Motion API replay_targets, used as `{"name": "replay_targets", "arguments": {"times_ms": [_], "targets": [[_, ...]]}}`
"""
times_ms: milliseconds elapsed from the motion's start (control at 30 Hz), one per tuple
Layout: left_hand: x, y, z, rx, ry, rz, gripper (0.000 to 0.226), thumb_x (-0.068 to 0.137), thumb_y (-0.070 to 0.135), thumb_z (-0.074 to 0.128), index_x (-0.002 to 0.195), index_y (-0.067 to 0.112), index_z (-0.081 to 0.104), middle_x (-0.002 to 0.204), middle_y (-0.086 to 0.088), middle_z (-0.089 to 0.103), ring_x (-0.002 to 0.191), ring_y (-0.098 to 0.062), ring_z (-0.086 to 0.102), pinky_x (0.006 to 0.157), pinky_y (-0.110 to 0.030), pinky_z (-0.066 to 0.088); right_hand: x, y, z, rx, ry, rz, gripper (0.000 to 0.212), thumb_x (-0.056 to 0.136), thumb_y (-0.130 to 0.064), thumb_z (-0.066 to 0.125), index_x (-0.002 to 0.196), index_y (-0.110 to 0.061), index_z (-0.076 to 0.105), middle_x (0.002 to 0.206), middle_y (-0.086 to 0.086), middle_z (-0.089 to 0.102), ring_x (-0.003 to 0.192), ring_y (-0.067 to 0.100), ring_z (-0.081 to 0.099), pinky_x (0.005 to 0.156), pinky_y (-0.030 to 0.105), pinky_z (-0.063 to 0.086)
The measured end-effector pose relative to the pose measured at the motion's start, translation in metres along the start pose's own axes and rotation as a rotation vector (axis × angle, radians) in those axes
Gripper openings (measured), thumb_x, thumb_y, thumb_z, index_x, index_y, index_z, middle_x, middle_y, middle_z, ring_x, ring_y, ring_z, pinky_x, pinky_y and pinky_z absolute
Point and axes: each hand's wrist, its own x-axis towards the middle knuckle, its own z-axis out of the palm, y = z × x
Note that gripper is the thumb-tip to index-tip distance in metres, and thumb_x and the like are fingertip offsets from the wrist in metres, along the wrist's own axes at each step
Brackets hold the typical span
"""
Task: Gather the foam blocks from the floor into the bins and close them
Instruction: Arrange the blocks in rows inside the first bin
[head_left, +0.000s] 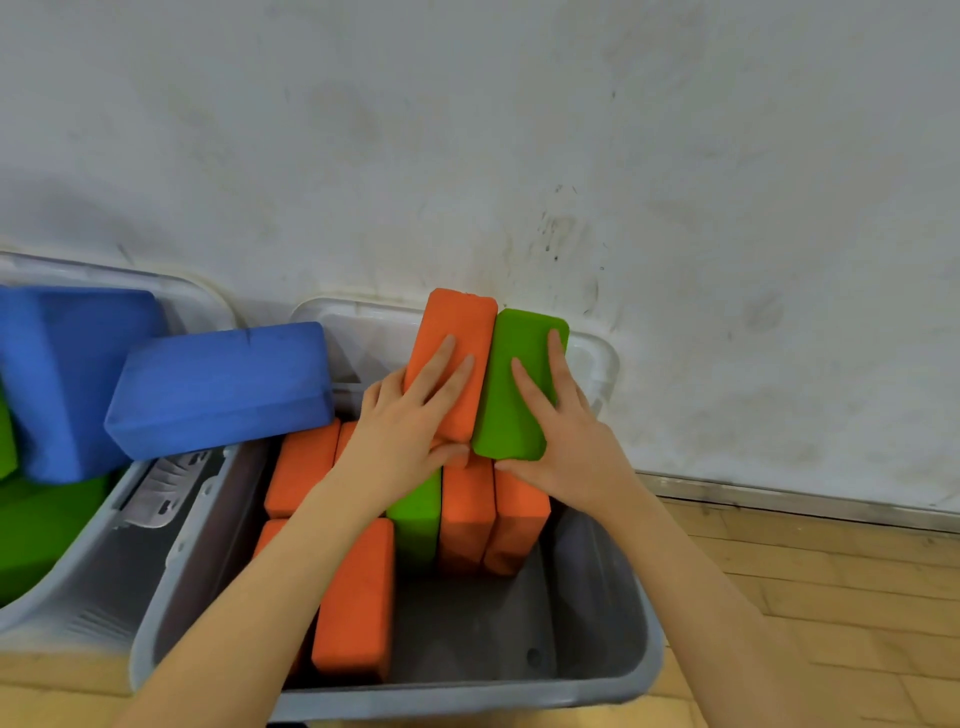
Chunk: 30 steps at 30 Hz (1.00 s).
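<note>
A grey bin (613, 670) stands against the wall with several orange and green foam blocks upright inside it. Over its far end my left hand (410, 426) grips an orange block (462, 322), fingers on top and thumb underneath. Right beside it, touching, my right hand (561, 431) grips a green block (519, 343) the same way. A large blue block (218, 384) lies across the gap between this bin and a second grey bin (93, 582) on the left, which holds another blue block (72, 364) and green blocks (47, 525).
A scuffed white wall (519, 130) rises right behind the bins. Wooden floor (831, 597) shows to the right and at the lower left. A grey latch (166, 483) sits on the rim between the two bins. The near right part of the right bin's bottom is bare.
</note>
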Motion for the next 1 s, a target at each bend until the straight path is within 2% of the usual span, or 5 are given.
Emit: {"name": "replay_targets", "arguments": {"times_ms": [300, 433, 667, 867, 1000], "targets": [[-0.003, 0.001, -0.009, -0.251, 0.074, 0.015, 0.066, 0.082, 0.050, 0.047, 0.141, 0.026, 0.032, 0.152, 0.000, 0.029, 0.104, -0.039, 0.054, 0.090, -0.057, 0.044, -0.016, -0.009, -0.001, -0.015, 0.270, -0.170, 0.044, 0.099, -0.034, 0.036, 0.139, -0.014, 0.039, 0.152, 0.014, 0.026, 0.138, 0.043, 0.026, 0.101, 0.042, 0.038], [-0.009, 0.016, -0.037, -0.247, 0.191, -0.001, 0.062, 0.083, 0.050, 0.051, 0.138, 0.022, 0.046, 0.147, 0.002, 0.038, 0.096, -0.031, 0.058, 0.084, -0.046, 0.045, -0.025, -0.031, -0.024, -0.031, 0.383, -0.164, 0.040, 0.100, -0.031, 0.037, 0.131, -0.010, 0.052, 0.146, 0.014, 0.039, 0.135, 0.042, 0.033, 0.102, 0.044, 0.040], [-0.029, 0.030, -0.073, -0.294, 0.257, 0.022, 0.058, 0.080, 0.054, 0.054, 0.131, 0.027, 0.052, 0.141, 0.007, 0.046, 0.096, -0.027, 0.063, 0.081, -0.042, 0.047, -0.052, -0.069, -0.054, -0.140, 0.477, -0.135, 0.036, 0.095, -0.030, 0.045, 0.125, -0.016, 0.058, 0.137, 0.009, 0.051, 0.125, 0.038, 0.047, 0.064, 0.041, 0.059], [-0.067, 0.041, -0.062, -0.358, 0.170, 0.000, 0.057, 0.078, 0.055, 0.055, 0.127, 0.027, 0.057, 0.137, 0.006, 0.051, 0.095, -0.027, 0.064, 0.080, -0.042, 0.049, -0.093, -0.079, -0.038, -0.121, 0.374, -0.058, 0.038, 0.096, -0.033, 0.042, 0.125, -0.013, 0.059, 0.136, 0.011, 0.052, 0.121, 0.039, 0.050, 0.071, 0.050, 0.057], [-0.088, 0.047, -0.054, -0.374, 0.105, -0.028, 0.059, 0.077, 0.057, 0.053, 0.127, 0.026, 0.058, 0.137, 0.006, 0.051, 0.096, -0.025, 0.064, 0.084, -0.043, 0.046, -0.115, -0.081, -0.021, -0.075, 0.358, 0.011, 0.037, 0.094, -0.032, 0.045, 0.123, -0.015, 0.062, 0.134, 0.007, 0.055, 0.120, 0.035, 0.052, 0.078, 0.045, 0.056]]}}
